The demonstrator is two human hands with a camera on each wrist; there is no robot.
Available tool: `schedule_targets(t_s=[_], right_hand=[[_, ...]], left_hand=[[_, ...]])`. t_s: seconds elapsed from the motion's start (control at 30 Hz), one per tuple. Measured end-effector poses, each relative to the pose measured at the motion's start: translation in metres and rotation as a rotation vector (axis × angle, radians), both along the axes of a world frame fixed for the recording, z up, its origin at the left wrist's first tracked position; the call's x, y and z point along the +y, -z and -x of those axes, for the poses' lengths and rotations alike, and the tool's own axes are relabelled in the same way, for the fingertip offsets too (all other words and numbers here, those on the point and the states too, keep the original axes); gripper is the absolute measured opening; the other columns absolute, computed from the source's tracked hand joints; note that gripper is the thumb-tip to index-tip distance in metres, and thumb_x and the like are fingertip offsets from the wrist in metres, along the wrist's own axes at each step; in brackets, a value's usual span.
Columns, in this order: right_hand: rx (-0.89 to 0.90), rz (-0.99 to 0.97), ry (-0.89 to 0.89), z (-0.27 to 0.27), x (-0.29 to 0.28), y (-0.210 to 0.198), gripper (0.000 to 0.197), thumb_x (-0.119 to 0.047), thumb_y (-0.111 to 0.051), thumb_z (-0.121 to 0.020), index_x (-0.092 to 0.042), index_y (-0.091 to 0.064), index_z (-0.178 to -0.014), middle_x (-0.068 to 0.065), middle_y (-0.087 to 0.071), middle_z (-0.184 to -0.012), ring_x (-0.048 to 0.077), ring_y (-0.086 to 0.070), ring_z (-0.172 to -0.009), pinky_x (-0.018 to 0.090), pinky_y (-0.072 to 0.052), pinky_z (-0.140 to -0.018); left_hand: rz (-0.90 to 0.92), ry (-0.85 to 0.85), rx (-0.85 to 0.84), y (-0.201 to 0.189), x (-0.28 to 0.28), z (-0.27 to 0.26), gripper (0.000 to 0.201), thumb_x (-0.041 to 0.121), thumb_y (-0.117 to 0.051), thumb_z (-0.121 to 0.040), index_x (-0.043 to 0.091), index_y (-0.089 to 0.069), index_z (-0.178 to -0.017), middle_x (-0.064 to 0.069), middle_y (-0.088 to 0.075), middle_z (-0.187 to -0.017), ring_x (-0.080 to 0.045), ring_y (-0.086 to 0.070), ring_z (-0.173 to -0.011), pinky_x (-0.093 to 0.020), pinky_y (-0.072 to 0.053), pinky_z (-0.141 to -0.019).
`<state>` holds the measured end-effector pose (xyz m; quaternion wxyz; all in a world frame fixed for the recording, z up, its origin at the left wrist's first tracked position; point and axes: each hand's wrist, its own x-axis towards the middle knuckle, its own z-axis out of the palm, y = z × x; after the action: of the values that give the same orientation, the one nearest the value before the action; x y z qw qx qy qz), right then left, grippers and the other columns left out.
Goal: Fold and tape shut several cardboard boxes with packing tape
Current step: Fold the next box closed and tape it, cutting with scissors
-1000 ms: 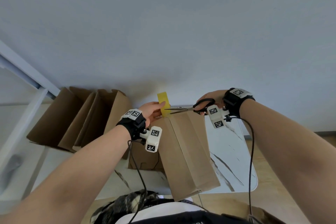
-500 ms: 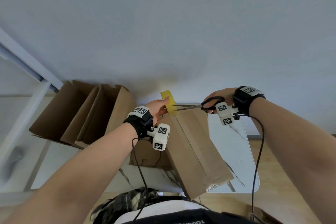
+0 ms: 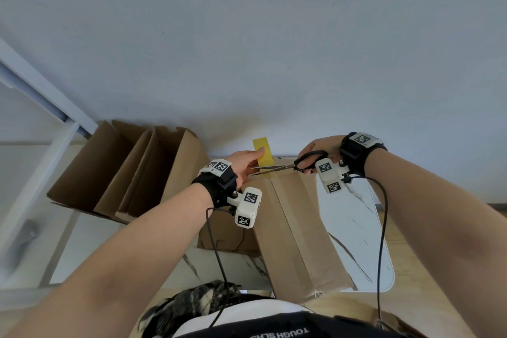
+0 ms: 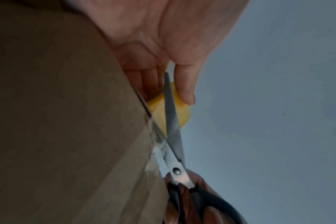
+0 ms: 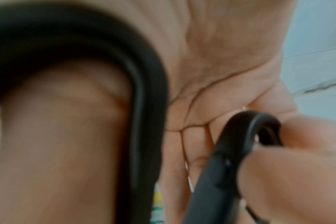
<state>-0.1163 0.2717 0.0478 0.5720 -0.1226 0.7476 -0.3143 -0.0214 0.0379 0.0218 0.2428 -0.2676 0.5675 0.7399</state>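
head: "tough" lettering (image 3: 295, 332) on waistband

It looked like a plain room in a home or small office used for packing. A white marble-patterned table (image 3: 356, 228) stood against a bare pale wall (image 3: 247, 49), with light wood flooring (image 3: 406, 241) at about four o'clock. Flattened and half-folded cardboard boxes (image 3: 131, 170) leaned at ten o'clock, beside a white window or door frame (image 3: 41, 85) at nine o'clock.

Both arms outstretched, left hand (image 3: 245, 162) pinching, right hand (image 3: 319, 149) curled
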Motion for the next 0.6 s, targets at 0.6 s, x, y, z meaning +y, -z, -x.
schedule_targets(t_s=[0.6], right_hand=[[0.063, 0.098, 0.159, -0.009, 0.023, 0.010, 0.012, -0.025, -0.088, -0.068, -0.024, -0.076, -0.070, -0.003, -0.066, -0.069, 0.008, -0.053, -0.052, 0.019, -0.042, -0.050]], left_hand=[[0.142, -0.183, -0.153, 0.017, -0.010, 0.002, 0.046, 0.029, -0.063, -0.096, 0.004, -0.054, -0.134, -0.006, -0.068, -0.104, -0.018, -0.065, -0.082, -0.043, -0.047, -0.065]])
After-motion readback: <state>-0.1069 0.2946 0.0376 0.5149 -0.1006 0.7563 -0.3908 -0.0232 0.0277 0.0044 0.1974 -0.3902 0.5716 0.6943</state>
